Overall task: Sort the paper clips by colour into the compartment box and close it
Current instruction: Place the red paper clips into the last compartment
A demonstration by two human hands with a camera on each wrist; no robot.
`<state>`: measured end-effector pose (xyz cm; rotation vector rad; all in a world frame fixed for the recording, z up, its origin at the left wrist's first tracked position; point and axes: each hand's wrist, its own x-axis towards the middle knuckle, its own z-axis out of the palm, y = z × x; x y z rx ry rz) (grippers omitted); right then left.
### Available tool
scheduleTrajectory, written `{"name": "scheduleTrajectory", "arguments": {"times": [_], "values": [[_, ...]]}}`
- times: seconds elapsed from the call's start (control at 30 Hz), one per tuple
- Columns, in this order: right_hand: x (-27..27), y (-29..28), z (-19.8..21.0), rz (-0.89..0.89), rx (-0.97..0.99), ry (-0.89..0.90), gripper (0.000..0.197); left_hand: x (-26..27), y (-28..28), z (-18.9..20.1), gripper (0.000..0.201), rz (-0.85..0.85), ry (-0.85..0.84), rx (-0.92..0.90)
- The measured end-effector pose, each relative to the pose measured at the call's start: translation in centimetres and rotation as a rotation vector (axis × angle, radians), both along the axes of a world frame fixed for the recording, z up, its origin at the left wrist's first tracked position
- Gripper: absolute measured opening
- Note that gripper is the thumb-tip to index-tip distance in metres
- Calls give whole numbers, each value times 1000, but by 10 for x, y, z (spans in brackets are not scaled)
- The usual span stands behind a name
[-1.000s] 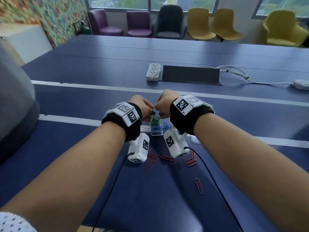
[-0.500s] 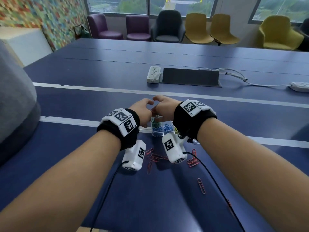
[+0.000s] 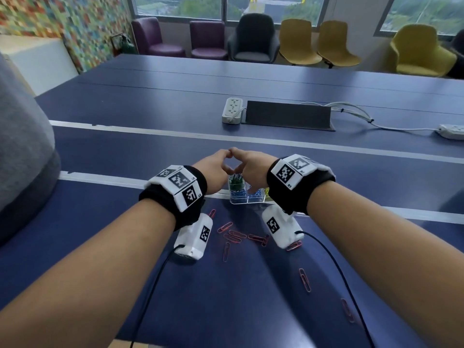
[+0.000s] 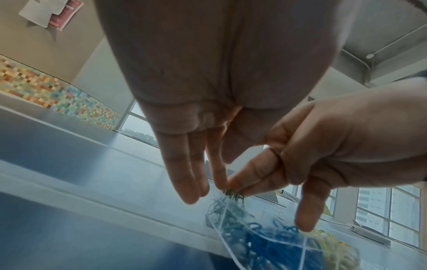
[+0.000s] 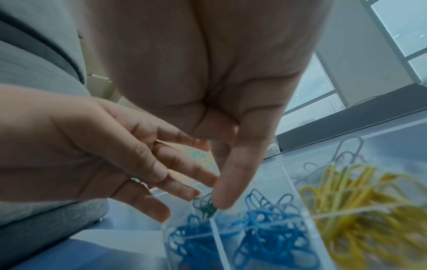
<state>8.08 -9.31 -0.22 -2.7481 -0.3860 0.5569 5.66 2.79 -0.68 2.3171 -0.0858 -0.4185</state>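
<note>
A clear compartment box (image 3: 251, 202) stands on the blue table just beyond my wrists. It holds a heap of green clips (image 3: 236, 183), blue clips (image 3: 241, 193) and yellow clips (image 3: 266, 190). My left hand (image 3: 217, 167) and right hand (image 3: 247, 169) meet over the green heap, index tips and thumbs touching each other. In the left wrist view, straight fingers of the right hand (image 4: 323, 155) touch the green clips (image 4: 234, 196); the left fingers (image 4: 191, 182) hang straight beside them. Several red clips (image 3: 234, 236) lie loose between my wrists.
More red clips (image 3: 304, 279) lie nearer to me on the right. Behind the box sit a white power strip (image 3: 233, 110), a black cable flap (image 3: 288, 115) and a second strip (image 3: 452, 131). A grey bulk (image 3: 22, 151) fills the left edge. Black camera cables (image 3: 150, 285) trail towards me.
Both hands were curled together over the green heap; now their fingers are straightened and spread, tips down on the green clips. The view has shifted slightly.
</note>
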Motion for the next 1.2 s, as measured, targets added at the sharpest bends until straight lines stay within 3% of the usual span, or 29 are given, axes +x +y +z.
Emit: {"name": "scheduleTrajectory", "arguments": {"times": [0.13,0.37,0.43,0.53,0.6,0.63,0.73,0.83,0.9,1.03,1.2], "values": [[-8,-7,3,57,0,46,103,1,-1,0,60,-11,-13,8],[-20,-14,5,59,207,33,96,-8,5,0,51,-32,-17,9],[-29,-15,11,35,308,-6,84,-12,12,0,42,-37,-72,141],[-51,-11,17,203,97,-159,52,-17,22,1,21,-118,-115,433],[-66,-3,13,324,-75,-192,40,-20,24,1,7,-164,-72,543],[-70,1,10,356,-122,-202,37,-21,23,1,12,-177,-59,579],[-71,12,-1,424,-176,-205,32,-24,19,2,24,-205,-55,663],[-74,18,-11,477,-213,-218,24,-30,13,4,16,-239,-77,739],[-76,21,-14,466,-230,-244,25,-30,9,4,11,-251,-98,774],[-78,22,-15,483,-213,-253,25,-30,6,3,29,-278,-134,813],[-81,16,-16,492,-239,-200,30,-33,5,1,21,-282,-143,806]]}}
